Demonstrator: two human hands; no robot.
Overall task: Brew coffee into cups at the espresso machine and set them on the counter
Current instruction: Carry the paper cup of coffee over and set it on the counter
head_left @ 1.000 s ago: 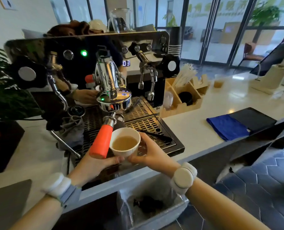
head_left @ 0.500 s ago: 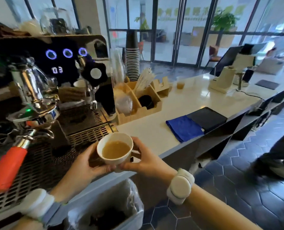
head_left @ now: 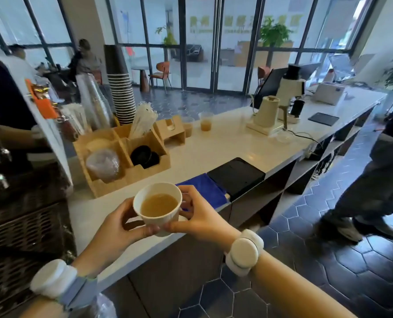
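Note:
A white paper cup (head_left: pixel 158 216) filled with light brown coffee hangs above the near edge of the white counter (head_left: pixel 225 143). My left hand (head_left: pixel 117 228) grips its left side and my right hand (head_left: pixel 197 216) grips its right side, the fingertips meeting under the cup. The espresso machine (head_left: pixel 18 191) is at the far left, only its dark drip grate and steam wand showing. A clear cup of coffee (head_left: pixel 206 121) and another small cup (head_left: pixel 187 127) stand far back on the counter.
A blue cloth (head_left: pixel 204 189) and a black tray (head_left: pixel 236 175) lie just behind the cup. A wooden organiser (head_left: pixel 126 157) with lids and straws stands to the left, stacked cups behind it. A kettle (head_left: pixel 265 115) and grinder sit further right. A person (head_left: pixel 379 171) walks on the right.
Both hands have carried the cup to the right, away from the espresso machine's drip tray and out over the counter edge. The view has swung right with them.

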